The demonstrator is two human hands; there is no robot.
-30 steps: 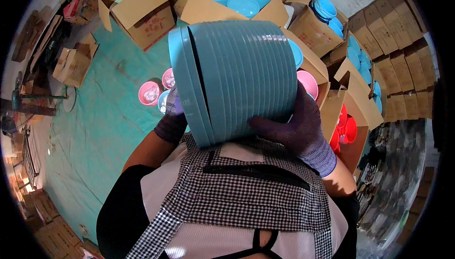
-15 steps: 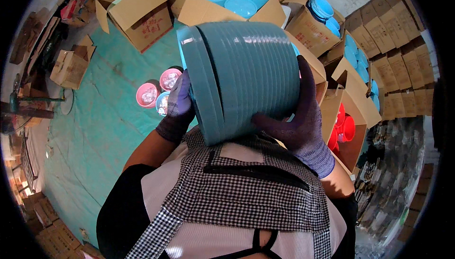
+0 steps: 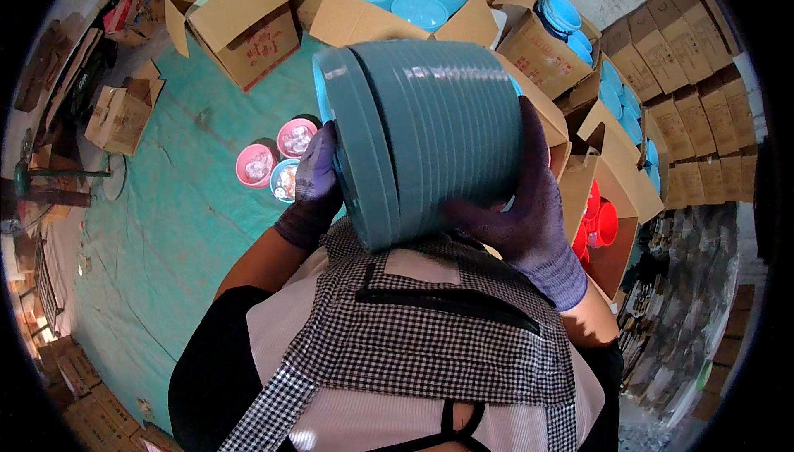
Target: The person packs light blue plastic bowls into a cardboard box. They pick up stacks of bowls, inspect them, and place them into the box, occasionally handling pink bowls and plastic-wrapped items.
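A thick stack of nested dark teal plastic buckets (image 3: pixel 451 138) lies on its side in front of my chest, close above the checked apron. My left hand (image 3: pixel 318 175), in a purple knit glove, grips the left end, where a light blue inside shows at the rim. A dark gap parts the few end buckets from the tightly packed rest. Gloved alike, my right hand (image 3: pixel 529 212) spreads round the right end, thumb underneath and fingers up the side. The fingertips of my left hand are hidden behind the rim.
On the green floor sheet (image 3: pixel 165 245) stand two pink buckets (image 3: pixel 256 166) and a blue one (image 3: pixel 284 181) with shiny contents. Open cartons ring the far side, one with light blue buckets (image 3: pixel 419 10). At right, a carton holds red buckets (image 3: pixel 606 224); stacked brown cartons (image 3: pixel 662 47) line the wall.
The end buckets at the left have tilted slightly, their lower rims shifting a little right. My left hand has moved slightly with them; my right hand stays nearly in place.
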